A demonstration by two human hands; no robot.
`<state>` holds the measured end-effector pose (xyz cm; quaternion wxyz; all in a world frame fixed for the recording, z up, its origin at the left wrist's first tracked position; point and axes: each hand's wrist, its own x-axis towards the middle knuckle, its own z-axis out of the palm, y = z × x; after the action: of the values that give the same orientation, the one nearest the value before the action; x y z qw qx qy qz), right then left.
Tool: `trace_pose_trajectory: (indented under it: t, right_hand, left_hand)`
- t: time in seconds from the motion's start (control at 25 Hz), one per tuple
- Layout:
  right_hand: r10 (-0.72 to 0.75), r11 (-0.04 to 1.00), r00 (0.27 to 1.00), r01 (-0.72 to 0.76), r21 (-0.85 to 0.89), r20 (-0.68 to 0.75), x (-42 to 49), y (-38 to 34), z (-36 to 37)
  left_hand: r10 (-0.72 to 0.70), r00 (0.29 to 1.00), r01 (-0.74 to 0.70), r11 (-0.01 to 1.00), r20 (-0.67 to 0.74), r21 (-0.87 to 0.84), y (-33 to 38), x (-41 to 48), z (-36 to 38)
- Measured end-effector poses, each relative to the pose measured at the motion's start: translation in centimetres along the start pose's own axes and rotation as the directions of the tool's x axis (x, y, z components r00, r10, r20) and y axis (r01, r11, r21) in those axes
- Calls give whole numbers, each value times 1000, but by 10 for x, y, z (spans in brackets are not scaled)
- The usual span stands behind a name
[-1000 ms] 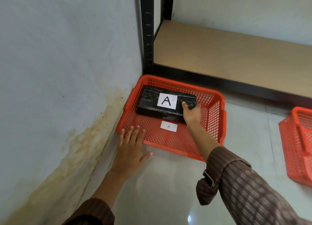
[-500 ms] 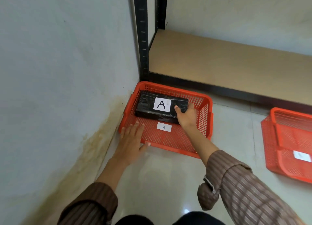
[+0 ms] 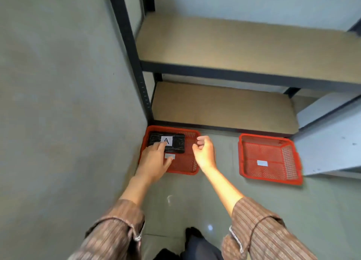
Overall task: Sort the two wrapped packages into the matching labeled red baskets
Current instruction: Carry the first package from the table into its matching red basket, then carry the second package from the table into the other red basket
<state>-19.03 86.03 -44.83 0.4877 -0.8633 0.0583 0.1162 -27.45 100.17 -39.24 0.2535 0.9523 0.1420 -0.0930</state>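
A black plastic-wrapped rectangular package (image 3: 176,143) with a white paper label printed "A" (image 3: 166,140) is lying flat in the far half of a red perforated plastic basket (image 3: 185,162); the basket is sitting on the pale glossy floor (image 3: 195,197) in the corner, its left side close against the grey wall (image 3: 58,103) and its far rim just before the black metal shelving frame (image 3: 134,64); a small white tag (image 3: 170,156) is showing on the basket's floor, nearer than the package, its lettering too blurred to read; the left hand (image 3: 155,158) is reaching over the basket's near left part, fingers spread and open, fingertips overlapping the near edge of the package by the label, gripping nothing visible; whether they are touching the wrap is unclear; the right hand (image 3: 205,152) is hanging above the basket's right rim, fingers loosely curled inward, empty, apart from the package; a second red perforated plastic basket (image 3: 252,168) is lying on the floor well to the right, holding only a small white tag (image 3: 262,163), unreadable; two tan board shelves (image 3: 224,105) are standing behind both baskets; striped brown sleeves (image 3: 263,230) are covering both forearms to above the wrist.
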Motion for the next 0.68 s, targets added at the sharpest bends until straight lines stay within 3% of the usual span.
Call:
trace_pose_trajectory:
  t: [0.32, 0.68]
  right_hand:
    - [16, 999, 994, -20, -39, -106, -140, -107, -162]
    - [50, 998, 930, -57, -9, -363, -258, -99, -287]
  left_hand:
    - [151, 985, -148, 988, 81, -45, 128, -103, -120]
    - [468, 864, -471, 881, 187, -29, 245, -175, -124]
